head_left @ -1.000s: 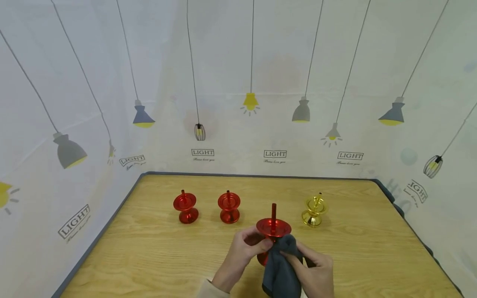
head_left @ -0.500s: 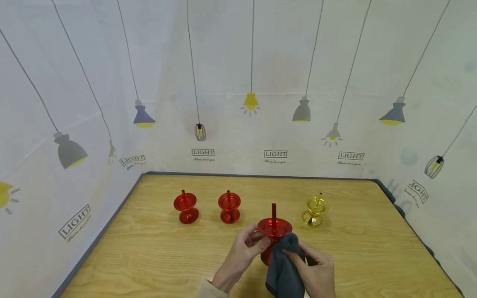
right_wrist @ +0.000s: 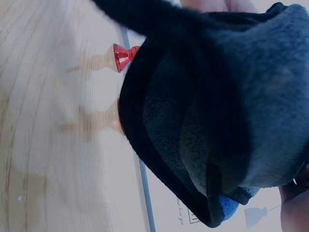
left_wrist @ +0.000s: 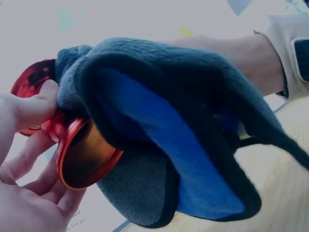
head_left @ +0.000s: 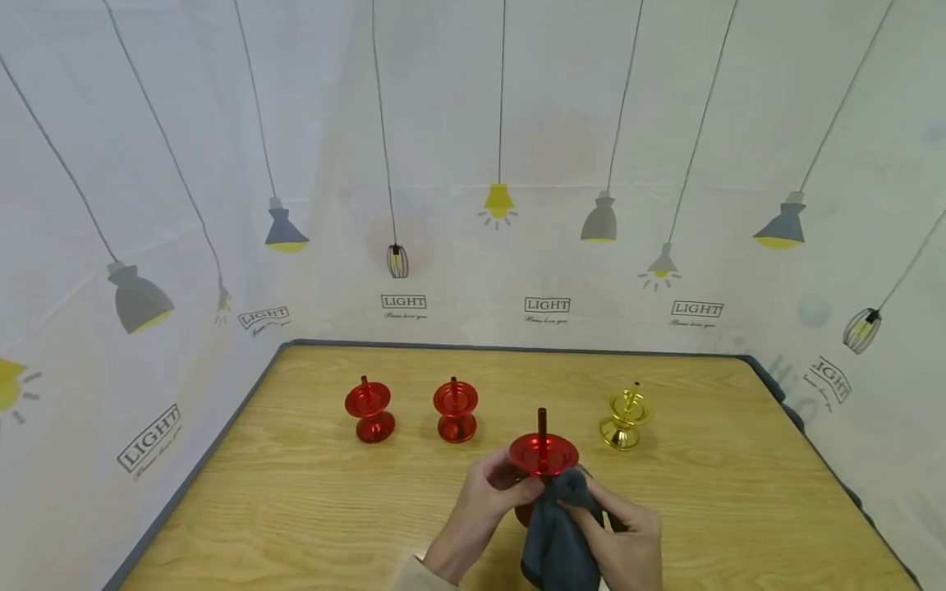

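A shiny red candle holder (head_left: 543, 454), with a wide dish and a thin upright post, is held up over the table at the front. My left hand (head_left: 476, 502) grips its stem from the left, thumb just under the dish. From the other side my right hand (head_left: 626, 535) pinches a bunched dark grey cloth (head_left: 559, 538) against the stem below the dish. In the left wrist view the hollow base (left_wrist: 84, 157) faces the camera, and the cloth hangs down with a blue face showing. Cloth (right_wrist: 260, 96) covers most of the right wrist view and hides the holder there.
Two smaller red candle holders (head_left: 368, 400) (head_left: 455, 400) stand at the back left of the wooden table (head_left: 296, 509). A gold candle holder (head_left: 624, 419) stands at the back right. Behind the table's dark edge hangs a white sheet (head_left: 443, 123) printed with lamps.
The candle holder and cloth shift slightly right, then back left and a little lower. Both hands keep their grip. The other holders stay where they were.
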`<state>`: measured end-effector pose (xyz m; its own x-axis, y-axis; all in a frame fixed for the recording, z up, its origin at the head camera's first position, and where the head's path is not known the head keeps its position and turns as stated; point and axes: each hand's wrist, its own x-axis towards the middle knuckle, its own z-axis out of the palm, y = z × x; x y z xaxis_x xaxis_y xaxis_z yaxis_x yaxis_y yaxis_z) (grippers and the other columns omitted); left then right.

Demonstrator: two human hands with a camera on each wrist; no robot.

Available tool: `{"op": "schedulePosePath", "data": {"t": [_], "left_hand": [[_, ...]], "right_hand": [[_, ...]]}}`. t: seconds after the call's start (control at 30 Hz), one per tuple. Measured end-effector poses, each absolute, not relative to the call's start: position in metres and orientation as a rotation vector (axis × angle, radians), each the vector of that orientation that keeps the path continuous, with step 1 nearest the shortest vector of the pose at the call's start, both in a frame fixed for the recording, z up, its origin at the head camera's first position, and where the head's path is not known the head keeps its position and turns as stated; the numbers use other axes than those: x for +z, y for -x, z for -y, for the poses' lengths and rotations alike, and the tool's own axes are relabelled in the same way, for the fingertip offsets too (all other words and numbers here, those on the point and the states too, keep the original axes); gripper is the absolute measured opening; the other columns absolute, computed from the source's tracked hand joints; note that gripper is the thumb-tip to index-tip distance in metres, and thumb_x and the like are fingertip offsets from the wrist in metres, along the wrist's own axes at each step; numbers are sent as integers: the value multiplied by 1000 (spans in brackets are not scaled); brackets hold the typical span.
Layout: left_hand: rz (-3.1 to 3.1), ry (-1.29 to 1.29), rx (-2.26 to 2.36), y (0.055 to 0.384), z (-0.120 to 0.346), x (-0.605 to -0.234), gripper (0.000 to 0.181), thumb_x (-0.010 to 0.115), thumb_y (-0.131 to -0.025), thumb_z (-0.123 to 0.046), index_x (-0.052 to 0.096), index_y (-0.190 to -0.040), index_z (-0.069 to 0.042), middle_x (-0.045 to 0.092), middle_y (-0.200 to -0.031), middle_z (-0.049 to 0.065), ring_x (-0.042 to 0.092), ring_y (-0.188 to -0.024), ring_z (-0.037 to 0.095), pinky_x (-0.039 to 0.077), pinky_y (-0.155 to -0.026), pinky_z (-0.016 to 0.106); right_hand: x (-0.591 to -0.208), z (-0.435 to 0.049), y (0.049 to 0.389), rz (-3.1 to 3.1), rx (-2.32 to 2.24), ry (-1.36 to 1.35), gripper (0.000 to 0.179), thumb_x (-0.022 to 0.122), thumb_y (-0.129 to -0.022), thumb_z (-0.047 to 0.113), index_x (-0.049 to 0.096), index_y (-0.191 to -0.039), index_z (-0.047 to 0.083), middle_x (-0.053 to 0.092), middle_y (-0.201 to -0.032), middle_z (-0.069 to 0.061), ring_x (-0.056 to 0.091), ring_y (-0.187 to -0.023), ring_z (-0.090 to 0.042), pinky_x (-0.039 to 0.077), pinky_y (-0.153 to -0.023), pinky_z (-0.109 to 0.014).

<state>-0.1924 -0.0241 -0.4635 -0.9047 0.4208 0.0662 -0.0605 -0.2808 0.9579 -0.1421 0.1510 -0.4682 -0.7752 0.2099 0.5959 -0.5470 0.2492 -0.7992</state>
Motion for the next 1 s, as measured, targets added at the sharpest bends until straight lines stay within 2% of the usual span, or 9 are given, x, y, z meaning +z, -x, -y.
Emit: {"op": "schedulePosePath", "data": {"t": [0.27, 0.43, 0.53, 0.67, 0.8, 0.9, 1.0], "left_hand": [[-1684, -526, 2180, 195, 30, -464, 49, 67, -99, -31, 60, -138, -3, 68, -130, 6, 61, -118, 17, 47, -103, 32], [-1704, -485, 2205, 189, 26, -459, 49, 64, -101, -27, 55, -142, -2, 66, -134, 14, 64, -117, 12, 48, -102, 28], [-1743, -449, 2223, 186, 23, -458, 48, 63, -102, -26, 54, -141, 1, 68, -130, 17, 66, -111, 9, 49, -99, 26], [-1803, -459, 2242, 185, 19, -458, 43, 64, -101, -26, 59, -133, 3, 70, -119, 7, 64, -106, 10, 49, -96, 25], [-1774, -490, 2284, 185, 17, -460, 42, 70, -97, -24, 61, -126, 5, 68, -116, -2, 63, -110, 14, 51, -97, 28], [-1722, -483, 2308, 186, 16, -461, 45, 74, -94, -23, 61, -124, 8, 68, -118, -3, 63, -113, 16, 53, -97, 30], [-1694, -439, 2309, 187, 18, -462, 47, 76, -92, -21, 61, -125, 9, 69, -116, -2, 64, -109, 16, 55, -92, 29]], "right_hand": [[-465, -153, 141, 1917, 1641, -298, 35, 79, -72, -20, 77, -104, -6, 77, -97, 6, 75, -86, -6, 58, -73, -17], [-463, -152, 140, 1926, 1651, -209, 33, 80, -72, -18, 78, -103, -5, 77, -95, 8, 75, -86, -5, 58, -74, -17], [-462, -151, 141, 1924, 1628, -159, 32, 81, -71, -17, 78, -100, -4, 77, -93, 10, 74, -83, -4, 57, -72, -16], [-464, -150, 141, 1894, 1595, -165, 33, 81, -70, -18, 78, -100, -5, 77, -92, 10, 74, -82, -2, 57, -71, -15], [-465, -150, 141, 1877, 1579, -205, 33, 80, -70, -19, 77, -101, -6, 77, -94, 11, 74, -83, -2, 56, -72, -15], [-466, -151, 140, 1882, 1586, -241, 32, 80, -72, -19, 77, -102, -8, 76, -96, 13, 74, -86, -2, 57, -73, -15], [-467, -150, 140, 1890, 1598, -246, 32, 80, -72, -18, 77, -102, -7, 76, -97, 13, 74, -87, -3, 57, -73, -16]]}}
